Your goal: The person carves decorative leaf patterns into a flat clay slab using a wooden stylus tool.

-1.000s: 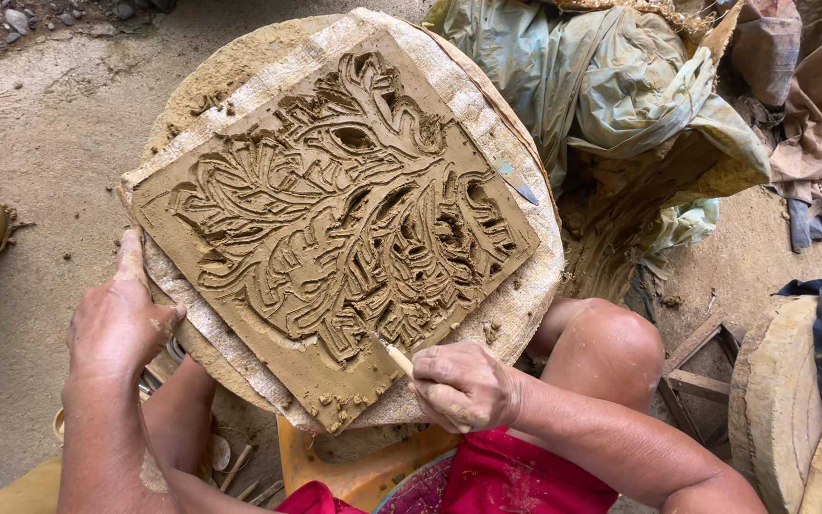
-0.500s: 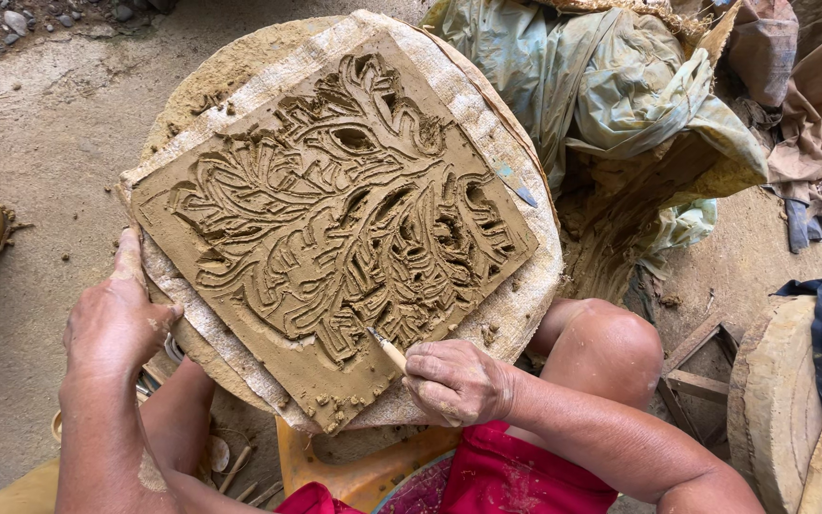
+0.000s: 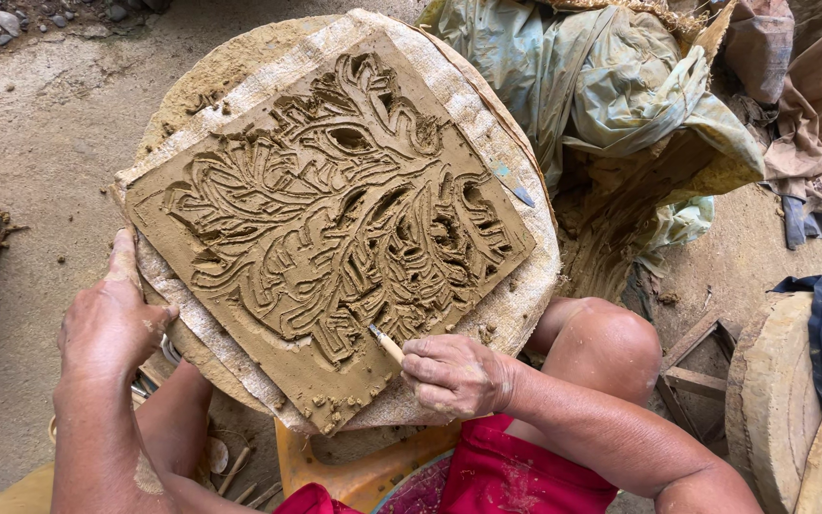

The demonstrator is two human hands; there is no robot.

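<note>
A: Here, in the head view, how is the clay slab (image 3: 325, 228) judged to handle?

B: Soft, damp, heavy and easily marred; it is carried flat by the cloth-covered round board (image 3: 525, 286) beneath it, on the lap.

A: And the fingers?

B: The right hand (image 3: 454, 374) is closed around a carving tool (image 3: 385, 344), its tip touching the slab's lower relief. The left hand (image 3: 111, 324) is curled against the board's edge.
</note>
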